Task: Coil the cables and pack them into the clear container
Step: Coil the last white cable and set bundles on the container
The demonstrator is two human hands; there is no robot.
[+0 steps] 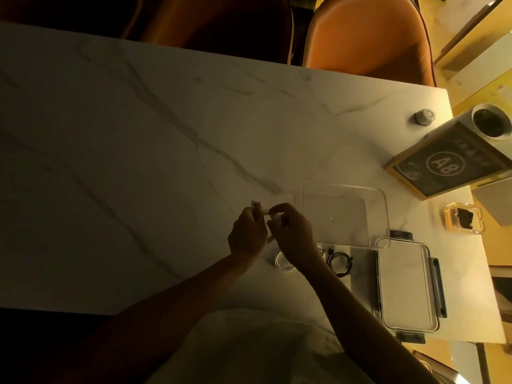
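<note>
1. Pale clothing (249, 353) on the person's torso fills the bottom centre of the frame, nearest the camera, and both bare forearms are seen rising from it toward the middle.
2. Left hand (246, 231) is held just left of centre, its fingers closed around one end of a white cable (261, 213), whose plug tip is seen sticking up above the knuckles.
3. Right hand (292, 232) is held just beside the left, its fingertips pinched on the same cable; a loop of it is seen hanging below the wrist, near the table (138, 134).
4. A black cable (339, 261), already coiled, is seen lying on the table just right of the right wrist.
5. A clear container (343, 214) is seen right of the hands, open at the top; nothing can be made out inside it, though its walls are faint in the dim light.
6. A clear lid (406, 284) with dark latches is laid flat in the lower right, its upper corner overlapped by the container.
7. A framed sign (446, 162) marked A8 stands at the right edge, with a small amber case (464, 218) below it and a small white knob (424, 116) above it.
8. Two orange chairs (368, 37) are seen along the top, beyond the table's far edge.
</note>
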